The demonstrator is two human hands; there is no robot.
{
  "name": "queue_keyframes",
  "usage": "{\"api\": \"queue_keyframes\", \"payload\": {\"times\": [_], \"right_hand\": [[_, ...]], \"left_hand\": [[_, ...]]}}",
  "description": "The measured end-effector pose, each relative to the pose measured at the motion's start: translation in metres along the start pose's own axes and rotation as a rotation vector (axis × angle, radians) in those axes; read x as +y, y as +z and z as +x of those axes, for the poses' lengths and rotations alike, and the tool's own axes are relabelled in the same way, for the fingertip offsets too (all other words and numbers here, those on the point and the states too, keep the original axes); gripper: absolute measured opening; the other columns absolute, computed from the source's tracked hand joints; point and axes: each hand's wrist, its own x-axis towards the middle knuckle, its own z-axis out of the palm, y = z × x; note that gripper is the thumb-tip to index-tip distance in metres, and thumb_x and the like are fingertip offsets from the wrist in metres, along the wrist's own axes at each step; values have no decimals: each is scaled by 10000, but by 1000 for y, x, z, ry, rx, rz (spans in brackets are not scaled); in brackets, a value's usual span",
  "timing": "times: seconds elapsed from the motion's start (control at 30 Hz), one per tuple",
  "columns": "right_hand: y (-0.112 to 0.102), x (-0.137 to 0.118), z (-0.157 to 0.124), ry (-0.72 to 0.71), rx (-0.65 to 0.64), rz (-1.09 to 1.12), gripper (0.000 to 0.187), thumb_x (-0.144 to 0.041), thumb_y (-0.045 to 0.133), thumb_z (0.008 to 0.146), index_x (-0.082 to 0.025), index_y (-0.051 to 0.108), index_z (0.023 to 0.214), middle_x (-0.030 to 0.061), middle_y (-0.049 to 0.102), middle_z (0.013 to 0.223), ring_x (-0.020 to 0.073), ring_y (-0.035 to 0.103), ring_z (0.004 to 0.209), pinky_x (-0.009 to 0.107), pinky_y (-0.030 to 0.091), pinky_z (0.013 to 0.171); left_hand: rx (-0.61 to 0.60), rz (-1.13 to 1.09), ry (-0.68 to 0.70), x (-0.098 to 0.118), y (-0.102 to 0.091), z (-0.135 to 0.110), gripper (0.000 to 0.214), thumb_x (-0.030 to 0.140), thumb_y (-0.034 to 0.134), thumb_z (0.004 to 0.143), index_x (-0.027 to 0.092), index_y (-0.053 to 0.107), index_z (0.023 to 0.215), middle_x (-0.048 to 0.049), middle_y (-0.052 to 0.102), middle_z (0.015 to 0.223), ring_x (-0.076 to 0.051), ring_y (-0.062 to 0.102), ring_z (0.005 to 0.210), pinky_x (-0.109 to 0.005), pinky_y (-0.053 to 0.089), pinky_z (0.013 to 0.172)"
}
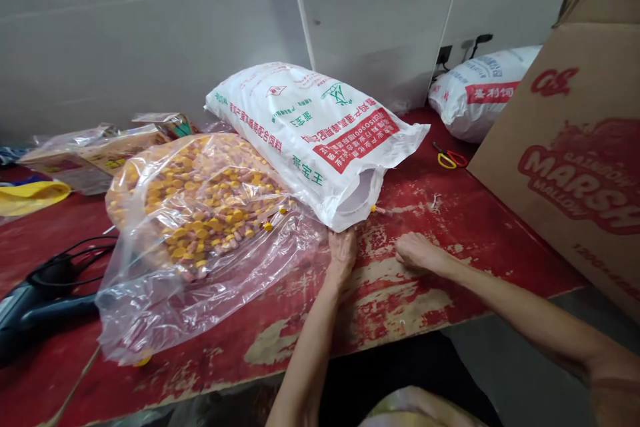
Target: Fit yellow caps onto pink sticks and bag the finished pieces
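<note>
A full white woven sack (290,113) with red and green print lies tilted, its open mouth facing me. My left hand (343,245) is closed at the lower corner of that mouth, its fingertips hidden behind the sack's edge. Just to the right, my right hand (419,251) is curled closed low over the red table (480,233), apart from the sack; what its fingers hold, if anything, is hidden. Left of the sack, a clear plastic bag (165,320) contains many small yellow and pink pieces (210,223). One such small piece (374,209) lies by the sack's mouth.
Scissors (451,157) with red and yellow handles lie at the back right, before another stuffed sack (480,93). A large cardboard box (575,120) stands at the right. On the left are a dark corded tool (50,300), a yellow item (35,197) and bagged cartons (90,157).
</note>
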Motion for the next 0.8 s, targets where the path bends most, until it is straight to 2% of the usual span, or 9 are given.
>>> {"api": "queue_keyframes", "payload": {"times": [0.1, 0.27, 0.33, 0.4, 0.47, 0.53, 0.63, 0.73, 0.8], "right_hand": [[4, -2, -5, -25, 72, 104, 314, -236, 399, 909, -143, 672, 786, 105, 681, 783, 164, 631, 722, 235, 418, 650], [30, -62, -18, 12, 556, 723, 307, -288, 340, 946, -172, 582, 1093, 95, 628, 1039, 177, 581, 945, 299, 463, 821], [33, -84, -19, -146, 542, 718, 288, -278, 370, 938, -187, 586, 1105, 92, 624, 1047, 187, 564, 962, 326, 453, 858], [27, -89, -12, -285, 521, 592, 289, -239, 382, 925, -183, 600, 1107, 97, 631, 1055, 197, 551, 980, 348, 430, 903], [14, -73, 4, -233, 549, 430, 302, -209, 391, 907, -159, 608, 1111, 118, 629, 1086, 219, 536, 1023, 372, 406, 936], [2, -47, 24, -8, 548, 246, 312, -219, 406, 896, -128, 603, 1120, 157, 611, 1116, 265, 521, 1062, 412, 400, 931], [-5, -12, 56, 247, 386, -36, 348, -299, 419, 898, -97, 589, 1125, 215, 596, 1074, 351, 544, 994, 467, 435, 778], [3, 7, 73, 113, 293, -124, 370, -304, 318, 933, -136, 601, 1102, 198, 611, 994, 335, 589, 911, 428, 432, 708], [12, 14, 68, 0, 258, -51, 397, -370, 286, 945, -188, 623, 1049, 190, 626, 937, 302, 617, 826, 407, 430, 678]], "left_hand": [[25, -185, -108, 7, -6, -27, 67, 205, 621, 758, 194, 669, 804, -114, 648, 912, -276, 575, 984, -411, 389, 937], [-90, -1183, -630, 23, -13, -84, 335, 405, 726, 688, 179, 569, 878, -18, 614, 840, -148, 604, 755, -277, 484, 701], [-32, -1369, -727, 27, -15, -92, 420, 378, 794, 608, 171, 532, 863, 10, 606, 803, -103, 589, 682, -214, 463, 619], [56, -1387, -785, 27, -19, -94, 457, 336, 829, 548, 168, 509, 827, 37, 579, 712, -80, 552, 584, -183, 423, 527], [80, -1378, -838, 26, -25, -95, 445, 327, 820, 542, 169, 508, 817, 48, 553, 644, -84, 523, 516, -180, 376, 451], [48, -1414, -868, 24, -33, -100, 416, 331, 791, 568, 163, 534, 850, 38, 556, 634, -95, 524, 498, -187, 355, 420], [-23, -1546, -865, 17, -45, -114, 418, 315, 754, 601, 154, 572, 941, 21, 582, 660, -108, 549, 500, -202, 365, 426], [-87, -1692, -820, 6, -54, -127, 406, 315, 698, 648, 155, 588, 1004, -2, 612, 694, -125, 567, 488, -200, 318, 411], [-111, -1775, -778, -1, -58, -135, 399, 338, 653, 673, 153, 597, 1021, -26, 636, 733, -149, 589, 505, -208, 312, 413]]}}
